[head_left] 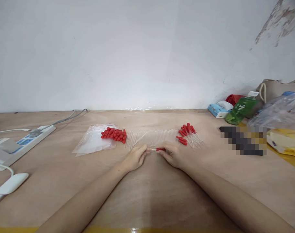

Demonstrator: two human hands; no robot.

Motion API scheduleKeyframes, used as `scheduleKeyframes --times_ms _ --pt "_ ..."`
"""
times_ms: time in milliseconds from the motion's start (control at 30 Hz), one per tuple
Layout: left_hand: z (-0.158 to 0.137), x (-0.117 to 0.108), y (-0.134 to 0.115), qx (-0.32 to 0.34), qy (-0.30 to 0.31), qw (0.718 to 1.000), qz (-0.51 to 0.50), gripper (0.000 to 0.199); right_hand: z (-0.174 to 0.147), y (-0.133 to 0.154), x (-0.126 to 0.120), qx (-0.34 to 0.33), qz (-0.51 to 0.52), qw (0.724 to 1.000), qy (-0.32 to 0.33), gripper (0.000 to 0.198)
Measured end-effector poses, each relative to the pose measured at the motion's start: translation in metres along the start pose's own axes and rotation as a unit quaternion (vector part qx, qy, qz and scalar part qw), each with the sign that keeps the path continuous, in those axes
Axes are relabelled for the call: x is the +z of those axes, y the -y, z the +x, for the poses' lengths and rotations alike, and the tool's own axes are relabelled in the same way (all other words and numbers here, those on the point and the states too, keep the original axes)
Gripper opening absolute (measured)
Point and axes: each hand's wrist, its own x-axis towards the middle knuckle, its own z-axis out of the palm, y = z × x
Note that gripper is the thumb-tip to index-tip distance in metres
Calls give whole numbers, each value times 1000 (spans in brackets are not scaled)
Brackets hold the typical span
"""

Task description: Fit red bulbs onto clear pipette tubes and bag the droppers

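Observation:
Between my two hands, a thin clear glass dropper tube [152, 149] meets a red rubber bulb [160, 149]. My left hand [136, 157] pinches the tube near its left end. The bulb is in the closed fingers of my right hand [171, 154], partly hidden by them. Just beyond the hands lies a row of clear glass tubes [157, 137]. Left of that row is a heap of red rubber bulbs [113, 134], partly on clear plastic bags [94, 142]. To the right, several droppers with red bulbs [188, 128] lie fanned out, their glass stems toward me.
A white power strip [28, 142] with plugs and cables is at the left, near a white oval device [13, 183]. On the right are a blue tissue box [219, 109], a green bottle [242, 110], a blurred dark object [243, 140] and plastic bags [280, 113]. A wall closes off the back.

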Motion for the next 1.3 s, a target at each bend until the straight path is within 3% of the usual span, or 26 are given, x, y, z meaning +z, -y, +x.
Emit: scheduleKeyframes --times_ms 200,367,667,767,833,933,1033,1100,1233,1300 --pt "-1 -2 0 14 21 998 56 22 2 12 -6 -36 -71 997 21 15" --pt "-2 1 1 20 36 995 87 22 1 5 0 -74 -103 992 16 13" --pt "1 8 2 7 46 991 122 20 1 -6 7 -63 -86 993 57 20" --pt "4 10 2 -2 21 995 102 17 5 -8 5 -22 -23 998 47 19" --pt "5 11 2 -12 -10 997 77 17 9 -10 5 35 48 998 -6 18" --pt "5 9 2 -23 -41 998 49 18 17 -14 3 130 169 972 -97 29" --pt "5 3 2 -42 -91 992 71 22 26 -20 -16 195 229 940 -162 36" --pt "6 0 4 -78 -137 980 119 22 32 -28 -42 229 197 931 -205 35" --pt "8 3 8 -145 -170 952 212 18 37 -59 -97 260 31 935 -237 36" --pt "9 6 10 -151 -166 944 243 18 35 -76 -110 246 -94 947 -184 33"
